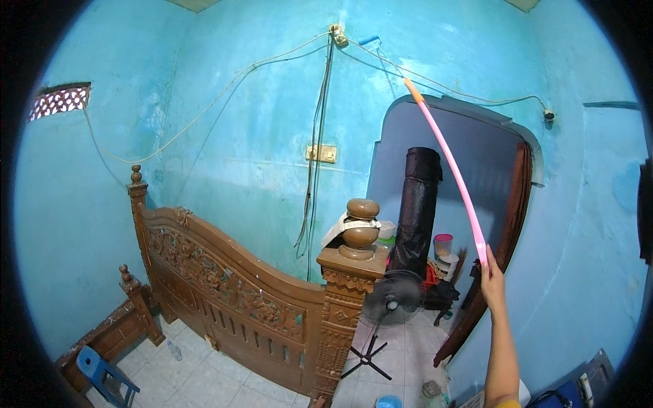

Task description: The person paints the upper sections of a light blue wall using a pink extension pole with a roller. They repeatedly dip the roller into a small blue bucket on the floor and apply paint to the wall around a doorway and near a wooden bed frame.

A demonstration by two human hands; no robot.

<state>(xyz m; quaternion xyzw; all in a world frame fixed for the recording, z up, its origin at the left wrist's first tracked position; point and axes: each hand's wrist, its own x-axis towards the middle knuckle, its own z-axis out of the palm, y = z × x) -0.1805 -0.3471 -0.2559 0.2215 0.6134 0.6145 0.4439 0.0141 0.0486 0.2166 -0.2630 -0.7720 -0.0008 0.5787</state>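
My right hand (493, 283) grips the lower end of a long pink pole (455, 166). The pole's upper end meets the orange handle (413, 91) of a paint roller. The blue roller head (370, 41) is up at the turquoise wall (255, 117), right of a socket (338, 36) with cables; whether it touches the wall I cannot tell. A thin cable (459, 93) runs along the wall past the roller frame. My left hand is out of view.
A carved wooden bed headboard (229, 245) and its post (347, 290) stand before the wall. Through the arched doorway are a standing fan (392, 301) and a black upright roll (419, 214). A blue plastic stool (99, 375) and a bottle (174, 351) are lower left.
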